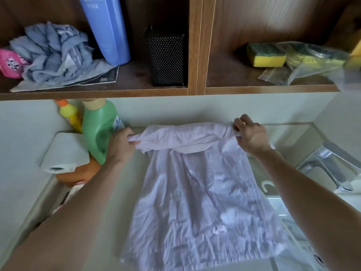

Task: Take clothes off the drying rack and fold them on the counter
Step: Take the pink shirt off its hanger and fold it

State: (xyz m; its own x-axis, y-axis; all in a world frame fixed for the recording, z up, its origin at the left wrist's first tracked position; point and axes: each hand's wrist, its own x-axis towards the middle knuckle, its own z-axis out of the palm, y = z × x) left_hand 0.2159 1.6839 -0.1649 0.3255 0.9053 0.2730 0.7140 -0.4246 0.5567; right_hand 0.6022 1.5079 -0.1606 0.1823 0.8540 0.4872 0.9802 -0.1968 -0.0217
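Observation:
A pale lilac, wrinkled shirt [199, 202] lies spread on the light counter [117, 192], its top edge at the back wall and its hem towards me. My left hand [122, 144] pinches the shirt's upper left corner. My right hand [251, 133] grips the upper right corner. The top part of the shirt is bunched in a band between both hands. No drying rack is in view.
A green bottle [97, 132], yellow bottle [71, 114], orange container [78, 173] and paper roll [64, 151] crowd the counter's left. A chrome tap [330, 163] and sink stand right. The shelf above holds a grey cloth [54, 53], blue bottle [107, 28], black mesh box [166, 59] and sponges [265, 54].

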